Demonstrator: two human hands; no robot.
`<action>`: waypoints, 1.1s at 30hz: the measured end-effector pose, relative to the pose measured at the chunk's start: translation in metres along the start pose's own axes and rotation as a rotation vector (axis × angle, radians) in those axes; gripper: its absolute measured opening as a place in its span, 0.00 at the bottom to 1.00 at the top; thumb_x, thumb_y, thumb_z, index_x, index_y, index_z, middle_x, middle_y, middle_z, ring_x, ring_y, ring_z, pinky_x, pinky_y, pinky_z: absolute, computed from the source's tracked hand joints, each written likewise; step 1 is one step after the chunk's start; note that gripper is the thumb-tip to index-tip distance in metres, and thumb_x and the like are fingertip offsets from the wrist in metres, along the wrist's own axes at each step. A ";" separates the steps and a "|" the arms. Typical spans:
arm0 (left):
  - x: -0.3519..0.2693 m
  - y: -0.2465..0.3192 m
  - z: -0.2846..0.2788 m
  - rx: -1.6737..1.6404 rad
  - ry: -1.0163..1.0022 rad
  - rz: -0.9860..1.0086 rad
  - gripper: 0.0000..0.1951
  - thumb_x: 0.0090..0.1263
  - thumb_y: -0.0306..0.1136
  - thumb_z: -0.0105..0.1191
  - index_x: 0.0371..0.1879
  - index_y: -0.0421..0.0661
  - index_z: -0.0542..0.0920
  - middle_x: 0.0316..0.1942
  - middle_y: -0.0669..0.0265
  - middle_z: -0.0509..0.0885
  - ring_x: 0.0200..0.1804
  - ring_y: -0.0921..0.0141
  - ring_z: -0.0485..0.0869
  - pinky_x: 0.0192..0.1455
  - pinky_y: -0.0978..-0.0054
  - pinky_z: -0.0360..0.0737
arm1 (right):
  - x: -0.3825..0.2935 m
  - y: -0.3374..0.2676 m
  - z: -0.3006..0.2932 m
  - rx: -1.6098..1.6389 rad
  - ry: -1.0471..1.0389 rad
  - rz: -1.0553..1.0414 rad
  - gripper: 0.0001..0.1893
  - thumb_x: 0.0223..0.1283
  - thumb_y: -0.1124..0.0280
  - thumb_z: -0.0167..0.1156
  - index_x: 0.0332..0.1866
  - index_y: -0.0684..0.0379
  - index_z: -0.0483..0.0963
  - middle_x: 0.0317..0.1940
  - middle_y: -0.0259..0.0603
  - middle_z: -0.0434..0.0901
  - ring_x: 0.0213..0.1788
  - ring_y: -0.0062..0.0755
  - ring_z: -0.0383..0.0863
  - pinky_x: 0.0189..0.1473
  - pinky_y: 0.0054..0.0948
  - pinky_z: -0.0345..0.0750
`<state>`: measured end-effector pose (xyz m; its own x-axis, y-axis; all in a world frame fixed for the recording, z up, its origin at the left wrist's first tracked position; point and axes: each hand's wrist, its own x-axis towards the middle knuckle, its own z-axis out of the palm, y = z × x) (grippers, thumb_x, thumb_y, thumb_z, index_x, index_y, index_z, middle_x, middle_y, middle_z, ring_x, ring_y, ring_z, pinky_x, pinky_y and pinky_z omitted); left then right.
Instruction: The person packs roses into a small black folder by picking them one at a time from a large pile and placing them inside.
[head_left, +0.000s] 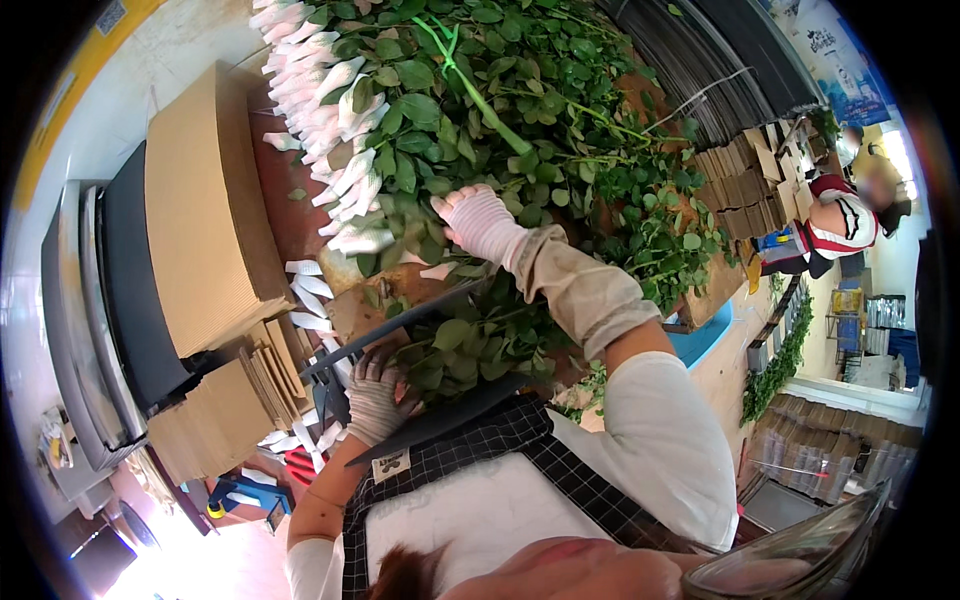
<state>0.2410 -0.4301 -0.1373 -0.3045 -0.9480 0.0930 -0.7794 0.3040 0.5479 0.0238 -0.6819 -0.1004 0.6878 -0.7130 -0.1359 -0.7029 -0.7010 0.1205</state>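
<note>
My right hand (484, 225), in a pale striped fingerless glove, reaches over a large pile of leafy cut stems (480, 127). Its fingers are bent among the leaves; whether they hold a stem is hidden. White mesh sleeves (322, 97), pinkish inside, cover the flower heads along the pile's left side. My left hand (379, 397), gloved likewise, rests at the left end of a smaller leafy bunch (465, 345). That bunch lies between two raised sides of a dark sheet (450, 412) close to my body. How firmly the left hand grips it does not show.
Cardboard sheets (199, 210) stand at left, with loose white mesh sleeves (311, 289) beside them. A green tie (487, 112) lies across the pile. Dark sheets (705, 60) are stacked at upper right. A blue tub (705, 334) and another person (840, 217) are at right.
</note>
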 end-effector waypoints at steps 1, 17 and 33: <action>0.000 -0.001 0.001 0.001 -0.003 0.002 0.28 0.49 0.41 0.64 0.51 0.50 0.74 0.57 0.52 0.67 0.62 0.49 0.64 0.61 0.49 0.62 | -0.010 0.000 -0.004 0.002 -0.033 -0.037 0.17 0.60 0.60 0.53 0.53 0.51 0.71 0.38 0.36 0.78 0.43 0.35 0.77 0.45 0.37 0.72; 0.002 0.006 0.006 0.028 -0.031 -0.115 0.26 0.49 0.46 0.64 0.47 0.50 0.77 0.58 0.50 0.68 0.63 0.49 0.63 0.64 0.51 0.60 | -0.241 0.188 -0.278 0.571 1.656 0.639 0.13 0.56 0.69 0.56 0.43 0.65 0.75 0.37 0.47 0.80 0.37 0.41 0.81 0.43 0.30 0.79; 0.014 0.016 -0.014 0.008 0.082 0.023 0.23 0.50 0.43 0.65 0.45 0.48 0.79 0.55 0.54 0.73 0.59 0.54 0.69 0.61 0.57 0.65 | -0.239 0.123 -0.268 -0.225 0.905 0.317 0.09 0.55 0.61 0.56 0.33 0.55 0.75 0.27 0.37 0.76 0.26 0.30 0.76 0.31 0.29 0.77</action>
<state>0.2321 -0.4397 -0.1162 -0.2764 -0.9453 0.1731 -0.7770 0.3259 0.5386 -0.1783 -0.6009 0.2105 0.4186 -0.5432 0.7278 -0.8924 -0.3949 0.2186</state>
